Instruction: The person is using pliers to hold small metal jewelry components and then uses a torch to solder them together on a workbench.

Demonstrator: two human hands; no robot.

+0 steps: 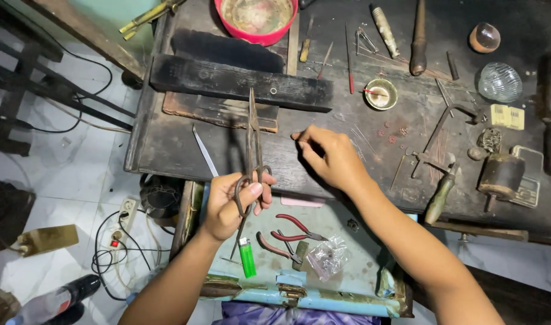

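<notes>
left hand [230, 204]: you grip the long shears [252, 153] by the loops, blades shut, tips up over the workbench [167, 144].
right hand [329, 156]: fingertips pinched on something too small to tell.
step: steady the pinch, open the blades just enough.
nearby: black wood block [227, 81], brass cup [381, 94].
in the way: red pliers [299, 227], green lighter [247, 257] in the drawer below.

Dark scarred workbench [179, 141] over white tiled floor [77, 174].
</notes>
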